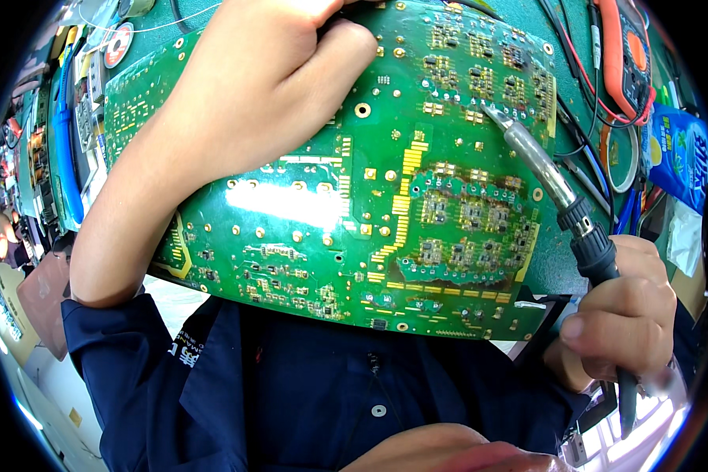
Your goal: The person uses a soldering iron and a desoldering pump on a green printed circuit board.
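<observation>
A large green circuit board (354, 197) with gold pads and rows of small chips fills the middle of the view, tilted toward me. My left hand (267, 71) lies on its upper left part, fingers curled closed at the top edge, gripping it. My right hand (617, 311) at the lower right is closed around the black handle of a soldering iron (558, 197). The iron's metal shaft slants up and left, and its tip rests on the small components at the board's upper right.
An orange multimeter (625, 55) with red and black leads lies at the top right. A blue packet (680, 153) sits at the right edge. A solder spool (119, 43) and blue-handled items (67, 149) are at the upper left. My dark blue shirt (315, 393) fills the bottom.
</observation>
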The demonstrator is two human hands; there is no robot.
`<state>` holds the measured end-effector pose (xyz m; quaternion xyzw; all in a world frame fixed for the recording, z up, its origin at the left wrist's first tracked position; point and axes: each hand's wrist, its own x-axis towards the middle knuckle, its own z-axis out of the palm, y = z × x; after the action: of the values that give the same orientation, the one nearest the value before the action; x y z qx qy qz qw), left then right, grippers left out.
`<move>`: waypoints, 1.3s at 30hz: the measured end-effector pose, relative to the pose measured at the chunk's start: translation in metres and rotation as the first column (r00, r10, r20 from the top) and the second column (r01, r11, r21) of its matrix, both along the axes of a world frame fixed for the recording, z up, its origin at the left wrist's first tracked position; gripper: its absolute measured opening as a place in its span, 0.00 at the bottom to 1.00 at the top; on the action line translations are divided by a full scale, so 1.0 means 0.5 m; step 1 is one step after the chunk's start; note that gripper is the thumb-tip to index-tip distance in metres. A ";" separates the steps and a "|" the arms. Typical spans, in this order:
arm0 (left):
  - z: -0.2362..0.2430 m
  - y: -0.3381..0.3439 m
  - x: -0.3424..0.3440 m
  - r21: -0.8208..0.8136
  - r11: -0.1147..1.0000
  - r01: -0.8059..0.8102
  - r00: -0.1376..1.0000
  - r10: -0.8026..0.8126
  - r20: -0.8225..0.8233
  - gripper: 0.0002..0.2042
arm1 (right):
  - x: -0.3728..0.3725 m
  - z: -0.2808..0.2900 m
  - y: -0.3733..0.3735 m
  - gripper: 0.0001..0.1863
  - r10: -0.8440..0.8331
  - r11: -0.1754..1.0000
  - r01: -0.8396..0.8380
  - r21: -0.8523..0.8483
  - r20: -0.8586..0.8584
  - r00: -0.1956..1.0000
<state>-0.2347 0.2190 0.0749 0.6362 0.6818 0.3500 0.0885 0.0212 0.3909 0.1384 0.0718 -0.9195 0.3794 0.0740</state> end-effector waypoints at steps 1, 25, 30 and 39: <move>0.003 0.000 0.002 0.009 1.000 0.003 1.000 -0.003 0.005 0.12 | -0.001 -0.002 0.000 0.08 0.003 1.000 -0.003 0.001 -0.005 1.000; -0.005 -0.003 -0.005 -0.051 0.999 -0.019 0.999 0.017 -0.035 0.13 | -0.001 -0.013 -0.003 0.11 -0.028 1.000 0.028 0.014 -0.062 0.998; -0.001 -0.003 -0.006 -0.082 0.996 -0.027 0.999 0.023 -0.046 0.13 | -0.002 -0.013 0.003 0.11 -0.017 1.000 0.016 -0.015 -0.053 0.998; -0.002 -0.003 -0.003 -0.062 0.997 -0.035 0.999 0.033 -0.043 0.13 | -0.001 -0.018 0.009 0.15 -0.023 0.999 0.019 -0.049 -0.077 0.997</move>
<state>-0.2360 0.2176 0.0737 0.6286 0.7048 0.3167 0.0882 0.0207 0.3954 0.1293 0.0752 -0.9072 0.3975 0.1154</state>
